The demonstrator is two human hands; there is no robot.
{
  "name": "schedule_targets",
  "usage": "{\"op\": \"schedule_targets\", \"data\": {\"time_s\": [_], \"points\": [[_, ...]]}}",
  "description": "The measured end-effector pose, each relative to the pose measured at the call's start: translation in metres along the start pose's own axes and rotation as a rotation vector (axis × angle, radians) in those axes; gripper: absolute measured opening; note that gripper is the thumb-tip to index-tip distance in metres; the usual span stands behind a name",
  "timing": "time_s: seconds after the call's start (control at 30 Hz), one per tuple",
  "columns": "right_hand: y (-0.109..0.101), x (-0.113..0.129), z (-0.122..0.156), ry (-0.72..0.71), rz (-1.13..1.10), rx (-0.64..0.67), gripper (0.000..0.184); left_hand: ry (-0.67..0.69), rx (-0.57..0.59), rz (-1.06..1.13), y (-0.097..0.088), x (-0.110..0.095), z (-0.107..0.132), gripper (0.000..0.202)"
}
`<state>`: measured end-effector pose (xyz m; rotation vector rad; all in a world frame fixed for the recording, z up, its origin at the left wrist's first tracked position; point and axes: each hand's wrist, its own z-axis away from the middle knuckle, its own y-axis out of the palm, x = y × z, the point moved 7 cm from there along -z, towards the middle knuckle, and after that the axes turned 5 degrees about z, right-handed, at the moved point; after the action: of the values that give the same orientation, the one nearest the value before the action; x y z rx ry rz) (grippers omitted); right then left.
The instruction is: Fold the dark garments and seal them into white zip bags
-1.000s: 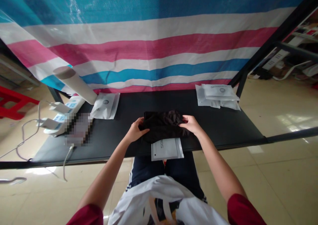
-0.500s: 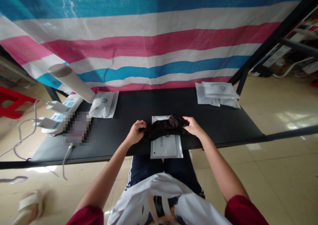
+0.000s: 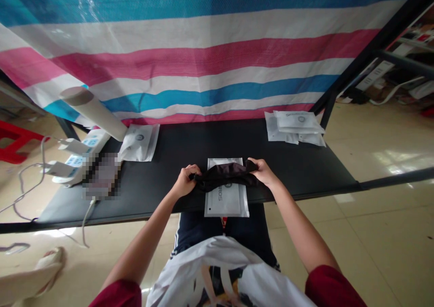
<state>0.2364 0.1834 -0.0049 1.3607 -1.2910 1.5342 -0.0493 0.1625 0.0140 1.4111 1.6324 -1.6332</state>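
A dark, soft fabric piece (image 3: 225,173) stretches sideways between my two hands; its exact kind does not show. My left hand (image 3: 185,180) pinches its left end, and my right hand (image 3: 261,171) grips the bunched right end. Beneath the cloth lies a flat frosted plastic pouch (image 3: 225,203) with dark printed letters. Its lower edge juts out over the front edge of the black table (image 3: 183,144). The fabric covers the pouch's middle.
Several similar filled pouches (image 3: 298,121) are piled at the back right, and another pouch (image 3: 139,142) lies at the left. Beside it are a white bottle (image 3: 98,115), a power strip (image 3: 79,158) with chargers, and a blurred-out phone (image 3: 103,176). A striped sheet (image 3: 203,58) hangs behind.
The right end of the fabric has been folded or drawn into my right hand, and the band lies straighter. At the lower left, another person's foot has moved further into view.
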Motion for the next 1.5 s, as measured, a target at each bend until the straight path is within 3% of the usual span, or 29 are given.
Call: {"op": "schedule_targets", "data": {"time_s": [0.13, 0.27, 0.43, 0.6, 0.77, 0.87, 0.97, 1.13, 1.2, 1.3, 1.5], "points": [[-0.006, -0.006, 0.004, 0.075, -0.122, -0.016, 0.021, 0.004, 0.014, 0.064, -0.001, -0.003, -0.001, 0.021], [-0.01, 0.001, 0.003, 0.005, -0.15, -0.025, 0.029, 0.024, 0.014, 0.082, -0.002, -0.002, -0.001, 0.019], [-0.007, 0.007, 0.001, -0.066, -0.097, -0.032, 0.014, 0.034, 0.002, 0.065, -0.004, 0.002, 0.002, 0.016], [-0.006, 0.005, 0.001, -0.049, -0.104, -0.006, 0.004, 0.045, -0.045, 0.033, -0.01, -0.009, 0.005, 0.023], [-0.008, 0.007, 0.003, -0.137, 0.101, -0.001, 0.022, 0.071, 0.03, -0.079, -0.005, -0.019, 0.013, 0.025], [-0.013, 0.008, 0.009, -0.162, 0.322, -0.057, 0.024, 0.075, 0.035, -0.16, -0.009, -0.021, 0.021, 0.028], [-0.017, 0.01, 0.018, -0.162, 0.526, -0.086, 0.022, 0.087, 0.08, -0.252, -0.011, -0.029, 0.032, 0.018], [-0.021, 0.028, 0.034, -0.199, 0.549, -0.222, 0.005, 0.146, 0.099, -0.402, -0.01, -0.046, 0.048, 0.025], [-0.019, 0.037, 0.038, -0.222, 0.551, -0.294, 0.016, 0.173, 0.11, -0.446, -0.005, -0.048, 0.051, 0.026], [-0.008, 0.041, 0.04, -0.227, 0.62, -0.292, 0.037, 0.19, 0.139, -0.488, 0.002, -0.044, 0.053, 0.021], [0.001, 0.023, 0.033, -0.181, 0.801, -0.311, 0.032, 0.172, 0.181, -0.595, 0.008, -0.041, 0.061, 0.028]]}}
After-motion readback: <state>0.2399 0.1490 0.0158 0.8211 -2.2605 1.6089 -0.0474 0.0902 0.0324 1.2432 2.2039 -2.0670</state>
